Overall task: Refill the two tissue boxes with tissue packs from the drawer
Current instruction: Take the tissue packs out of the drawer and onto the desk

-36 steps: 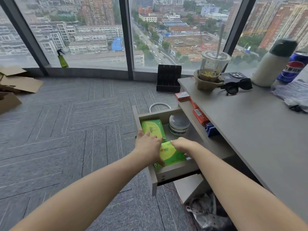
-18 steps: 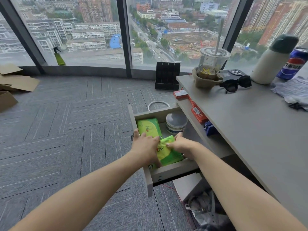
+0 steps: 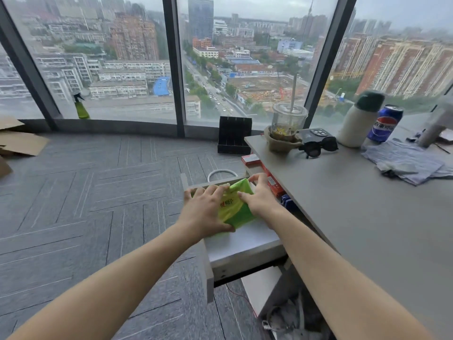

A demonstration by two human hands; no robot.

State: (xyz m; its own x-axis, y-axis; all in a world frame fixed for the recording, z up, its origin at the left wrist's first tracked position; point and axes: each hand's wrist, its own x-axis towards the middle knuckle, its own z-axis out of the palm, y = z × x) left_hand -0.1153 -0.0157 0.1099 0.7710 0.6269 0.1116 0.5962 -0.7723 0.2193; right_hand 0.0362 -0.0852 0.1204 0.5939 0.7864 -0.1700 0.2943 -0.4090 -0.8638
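Retrieval stage of the refill, seen from my head camera. Both of my hands are closed around one green tissue pack, which sits above the open drawer at the left edge of the table. My left hand clasps the pack's left side, thumb under its near corner and fingers spread over the printed face. My right hand pinches the right side, its fingers curled over the far top edge. The pack is tilted, its far end raised, and appears clear of the drawer floor; my hands hide the rest of the drawer's interior, so whether a second pack lies beneath cannot be told.

Step in hand, as I judge it: lifting the first pack out of the drawer. No tissue box is visible in this view; on the table stand only a plastic cup with a straw, sunglasses, a white bottle, a soda can and a folded cloth.

Next move, as I judge it: raise the pack fully clear of the drawer front, then carry it toward a tissue box, which must first be found outside the present view. Soft wrapping suggests keeping a two-sided hold so the pack does not sag or slip.
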